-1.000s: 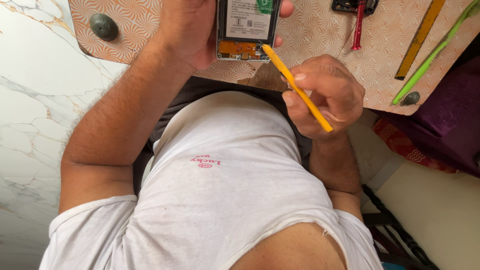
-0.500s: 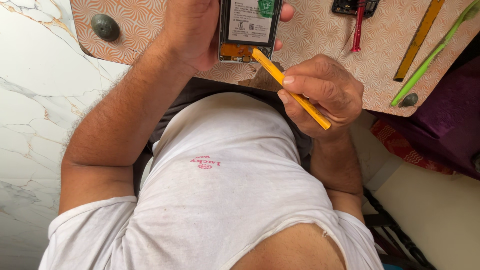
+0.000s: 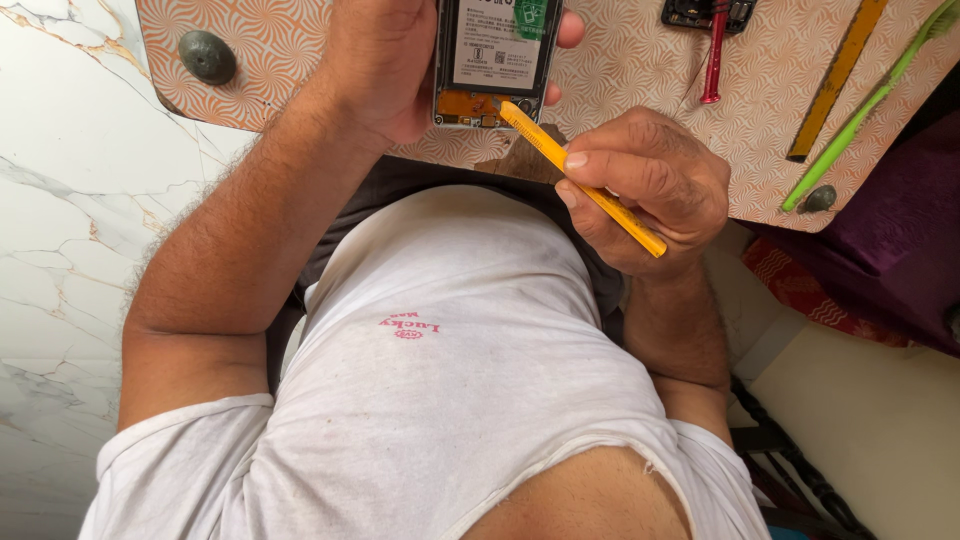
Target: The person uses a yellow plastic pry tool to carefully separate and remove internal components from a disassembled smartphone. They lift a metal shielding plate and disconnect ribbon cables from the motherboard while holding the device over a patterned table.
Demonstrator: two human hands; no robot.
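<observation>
Left hand [image 3: 385, 60] grips the opened back-less smartphone [image 3: 495, 60]; right hand [image 3: 650, 190] grasps the slim yellow plastic pry stick [image 3: 580, 175], tip slanting up-left onto the phone's lower edge.

The opened phone [image 3: 495, 60] is held upright over the table's [image 3: 640, 75] patterned near edge, back cover off, battery and orange lower board exposed. The yellow pry tool [image 3: 580, 178] slants, its tip touching the phone's bottom corner.

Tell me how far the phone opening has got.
Done: the back cover is off the phone, its insides exposed. In hand: the left hand holds it while the right hand sets the yellow pry tool at the bottom end. Left: the battery is not yet out.
</observation>
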